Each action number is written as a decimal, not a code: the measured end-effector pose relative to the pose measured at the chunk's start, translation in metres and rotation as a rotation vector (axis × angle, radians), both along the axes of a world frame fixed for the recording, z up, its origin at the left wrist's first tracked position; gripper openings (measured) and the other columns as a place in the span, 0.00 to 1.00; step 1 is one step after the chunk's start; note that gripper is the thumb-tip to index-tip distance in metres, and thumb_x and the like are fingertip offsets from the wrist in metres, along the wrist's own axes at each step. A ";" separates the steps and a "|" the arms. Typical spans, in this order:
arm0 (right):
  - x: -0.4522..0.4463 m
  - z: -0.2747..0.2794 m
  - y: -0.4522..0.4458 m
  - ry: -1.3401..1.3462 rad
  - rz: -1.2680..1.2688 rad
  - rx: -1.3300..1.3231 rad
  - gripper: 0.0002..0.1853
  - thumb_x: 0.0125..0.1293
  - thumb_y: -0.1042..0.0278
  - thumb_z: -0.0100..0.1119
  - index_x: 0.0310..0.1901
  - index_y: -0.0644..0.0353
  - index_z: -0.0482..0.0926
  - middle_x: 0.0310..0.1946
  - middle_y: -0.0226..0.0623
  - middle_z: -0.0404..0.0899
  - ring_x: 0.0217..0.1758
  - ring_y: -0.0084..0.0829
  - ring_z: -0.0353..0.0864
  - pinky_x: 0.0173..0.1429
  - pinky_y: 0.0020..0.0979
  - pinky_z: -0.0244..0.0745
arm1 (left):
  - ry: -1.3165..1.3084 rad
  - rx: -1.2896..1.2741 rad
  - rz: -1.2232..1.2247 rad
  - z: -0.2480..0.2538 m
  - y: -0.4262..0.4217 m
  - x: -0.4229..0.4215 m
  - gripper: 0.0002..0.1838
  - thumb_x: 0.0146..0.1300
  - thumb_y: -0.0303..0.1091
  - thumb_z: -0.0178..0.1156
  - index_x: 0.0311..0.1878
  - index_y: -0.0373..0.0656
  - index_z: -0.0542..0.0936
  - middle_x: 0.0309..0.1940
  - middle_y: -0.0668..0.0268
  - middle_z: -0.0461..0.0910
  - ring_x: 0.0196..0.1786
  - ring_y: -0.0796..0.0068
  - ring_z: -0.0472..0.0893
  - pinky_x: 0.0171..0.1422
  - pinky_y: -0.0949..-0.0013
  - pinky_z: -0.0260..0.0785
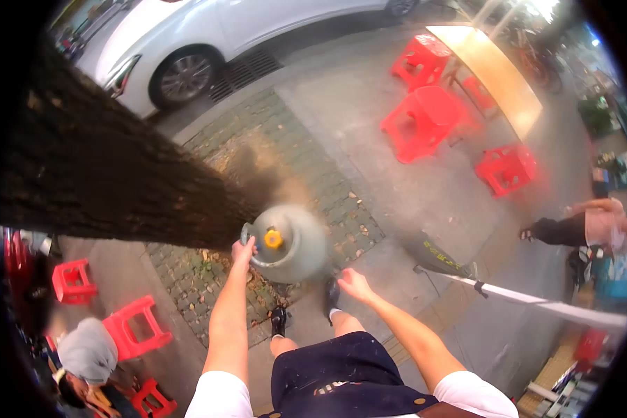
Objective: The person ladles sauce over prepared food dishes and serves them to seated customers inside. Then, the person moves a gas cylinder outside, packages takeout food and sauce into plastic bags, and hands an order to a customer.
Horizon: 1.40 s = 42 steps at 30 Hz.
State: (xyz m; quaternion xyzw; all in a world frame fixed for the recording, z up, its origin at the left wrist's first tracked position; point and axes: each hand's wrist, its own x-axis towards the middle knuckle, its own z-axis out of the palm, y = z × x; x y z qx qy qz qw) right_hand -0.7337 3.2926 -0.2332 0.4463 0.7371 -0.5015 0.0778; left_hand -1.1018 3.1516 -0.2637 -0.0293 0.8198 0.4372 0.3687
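Observation:
A grey gas cylinder [306, 240] with a yellow valve knob [273, 239] stands on the paving beside the tree trunk, tilted in this view. My left hand [244, 251] is wrapped round the metal collar [246, 231] at the cylinder's top. To the right of the cylinder, apart from it, my right hand [355, 285] hangs with loosely curled fingers and nothing in it. My feet, in dark shoes [278, 322], are just below the cylinder.
The thick tree trunk [132, 174] rises at left. A white car [258, 28] is beyond. Red stools [425, 122] surround a wooden table [494, 76]. A seated person in a grey hat [88, 352] is lower left; another person [602, 219] is at right, near a white pole [536, 301].

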 end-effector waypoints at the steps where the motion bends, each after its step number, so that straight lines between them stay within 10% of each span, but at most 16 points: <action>1: 0.030 -0.002 0.000 -0.106 0.026 0.008 0.26 0.58 0.53 0.62 0.53 0.64 0.74 0.42 0.48 0.83 0.49 0.46 0.82 0.53 0.42 0.76 | 0.011 -0.034 -0.029 -0.001 0.001 0.000 0.15 0.58 0.42 0.67 0.38 0.39 0.83 0.24 0.65 0.82 0.25 0.75 0.80 0.32 0.67 0.72; 7: 0.179 0.002 -0.031 -0.418 -0.194 0.053 0.24 0.57 0.52 0.61 0.49 0.62 0.77 0.44 0.48 0.82 0.51 0.47 0.81 0.55 0.43 0.76 | 0.241 -0.228 -0.221 -0.004 -0.002 0.015 0.25 0.51 0.49 0.72 0.43 0.38 0.83 0.37 0.59 0.86 0.46 0.59 0.83 0.55 0.58 0.71; 17: 0.183 0.050 -0.207 -0.209 -0.776 0.029 0.17 0.63 0.61 0.58 0.48 0.63 0.78 0.38 0.43 0.85 0.34 0.33 0.86 0.45 0.35 0.80 | 0.176 -0.131 -0.298 -0.021 -0.006 0.025 0.24 0.58 0.54 0.67 0.40 0.39 0.78 0.29 0.63 0.81 0.28 0.69 0.80 0.27 0.62 0.71; 19: 0.166 0.059 -0.263 -0.149 -0.857 -0.059 0.17 0.64 0.60 0.58 0.49 0.63 0.78 0.38 0.42 0.85 0.31 0.30 0.86 0.44 0.33 0.81 | 0.140 -0.138 -0.399 -0.011 -0.019 0.021 0.35 0.57 0.61 0.63 0.45 0.30 0.77 0.43 0.49 0.81 0.41 0.53 0.82 0.48 0.54 0.74; 23: 0.120 0.082 -0.355 -0.291 -0.774 -0.037 0.13 0.60 0.59 0.60 0.39 0.59 0.85 0.35 0.45 0.85 0.39 0.38 0.85 0.47 0.36 0.78 | 0.592 -0.210 -0.257 -0.024 -0.096 0.035 0.38 0.60 0.65 0.57 0.47 0.30 0.76 0.44 0.41 0.79 0.46 0.39 0.78 0.50 0.47 0.73; 25: 0.098 0.116 -0.377 -0.061 -0.870 -0.077 0.17 0.59 0.54 0.56 0.28 0.61 0.82 0.30 0.47 0.84 0.38 0.43 0.85 0.44 0.41 0.78 | -0.207 -0.093 -0.115 -0.014 -0.141 0.074 0.31 0.63 0.62 0.55 0.49 0.38 0.73 0.38 0.53 0.77 0.31 0.60 0.77 0.29 0.63 0.73; 28: 0.051 0.160 -0.402 0.190 -0.936 0.404 0.10 0.64 0.65 0.51 0.39 0.61 0.77 0.22 0.52 0.77 0.31 0.52 0.80 0.37 0.46 0.73 | -0.974 -0.133 -0.403 -0.007 -0.214 0.165 0.36 0.68 0.62 0.44 0.69 0.44 0.59 0.49 0.55 0.74 0.42 0.58 0.76 0.45 0.58 0.71; 31: 0.031 0.187 -0.425 0.348 -0.826 0.458 0.20 0.65 0.65 0.53 0.59 0.53 0.71 0.58 0.44 0.73 0.60 0.42 0.73 0.64 0.41 0.67 | -1.840 0.153 -0.573 -0.025 -0.249 0.270 0.32 0.71 0.56 0.43 0.70 0.46 0.59 0.63 0.57 0.68 0.60 0.56 0.72 0.59 0.51 0.68; 33: 0.034 0.187 -0.448 0.143 -0.695 0.968 0.23 0.67 0.58 0.54 0.61 0.55 0.71 0.62 0.46 0.69 0.68 0.43 0.65 0.72 0.49 0.54 | -1.809 0.088 -0.834 0.084 -0.262 0.329 0.31 0.71 0.55 0.42 0.70 0.46 0.59 0.64 0.58 0.67 0.63 0.57 0.69 0.63 0.51 0.63; 36: 0.105 0.222 -0.484 0.166 -0.776 1.038 0.25 0.67 0.53 0.53 0.62 0.56 0.72 0.64 0.45 0.67 0.72 0.43 0.60 0.73 0.54 0.46 | -1.826 0.002 -1.109 0.203 -0.281 0.407 0.29 0.72 0.53 0.41 0.70 0.47 0.60 0.65 0.60 0.66 0.68 0.58 0.63 0.70 0.52 0.54; 42: 0.232 0.224 -0.670 -0.118 -1.364 0.895 0.24 0.68 0.50 0.49 0.60 0.54 0.72 0.50 0.40 0.77 0.59 0.40 0.74 0.65 0.46 0.61 | -1.916 -0.531 -1.291 0.243 -0.404 0.541 0.27 0.73 0.50 0.39 0.69 0.46 0.62 0.67 0.61 0.65 0.73 0.58 0.58 0.78 0.52 0.44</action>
